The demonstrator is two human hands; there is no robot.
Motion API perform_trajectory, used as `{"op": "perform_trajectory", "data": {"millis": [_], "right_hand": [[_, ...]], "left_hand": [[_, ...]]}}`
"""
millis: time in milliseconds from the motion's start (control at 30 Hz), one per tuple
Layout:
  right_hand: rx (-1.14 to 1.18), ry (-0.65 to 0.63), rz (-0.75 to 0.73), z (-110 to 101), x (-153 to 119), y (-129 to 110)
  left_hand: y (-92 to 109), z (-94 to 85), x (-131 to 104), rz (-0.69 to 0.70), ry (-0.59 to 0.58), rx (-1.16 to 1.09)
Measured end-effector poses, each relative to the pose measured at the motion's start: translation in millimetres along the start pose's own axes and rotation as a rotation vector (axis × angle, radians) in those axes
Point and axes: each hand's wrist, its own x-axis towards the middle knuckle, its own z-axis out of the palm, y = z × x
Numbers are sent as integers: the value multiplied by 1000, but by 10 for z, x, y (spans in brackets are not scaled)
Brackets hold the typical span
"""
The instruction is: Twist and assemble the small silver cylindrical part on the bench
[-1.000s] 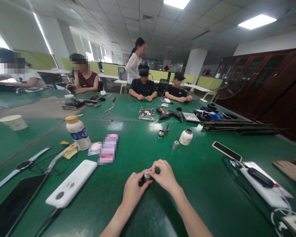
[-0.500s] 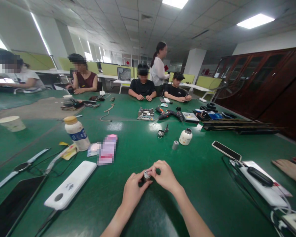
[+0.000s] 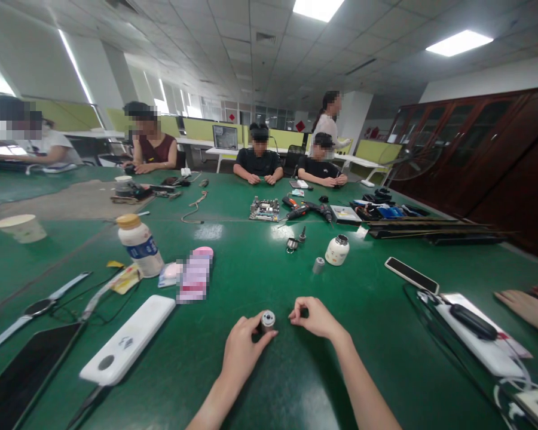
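Observation:
Upright between the thumb and fingers of my left hand (image 3: 245, 343) is a small silver metal cylinder (image 3: 268, 322) with a round detail in its top face. My right hand (image 3: 316, 318) hovers to the right, apart from the cylinder, its thumb and forefinger pinched together. Whatever is in that pinch, if anything, is too small to make out. Farther off on the green table (image 3: 246, 272) stands a similar metal cylinder (image 3: 318, 265), beside a cream bottle (image 3: 338, 250) with an open top. Small dark metal parts (image 3: 293, 243) lie to their left.
Left of my hands lie a white power bank (image 3: 128, 340), a white bottle with a tan cap (image 3: 140, 245) and a dark tablet (image 3: 31, 373). A phone (image 3: 411, 275) and cables are at right. Farther back are a circuit board (image 3: 264, 209), power drills (image 3: 311, 210) and several people.
My right hand has drawn away from the cylinder to the right, still pinched, uncovering the cylinder's top. My left hand keeps its hold. The standing person in the background has moved right.

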Motion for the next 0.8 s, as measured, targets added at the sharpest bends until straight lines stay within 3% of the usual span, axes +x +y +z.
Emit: {"op": "perform_trajectory", "data": {"millis": [267, 433, 567, 800], "right_hand": [[33, 3, 2, 39, 35, 19], [69, 140, -101, 136, 42, -274], [62, 157, -186, 265, 16, -496], [19, 124, -198, 371, 1, -514]], "left_hand": [[-30, 17, 3, 15, 0, -2], [-41, 40, 3, 5, -4, -3], [-40, 35, 1, 11, -17, -11], [-28, 16, -6, -6, -28, -27]]}}
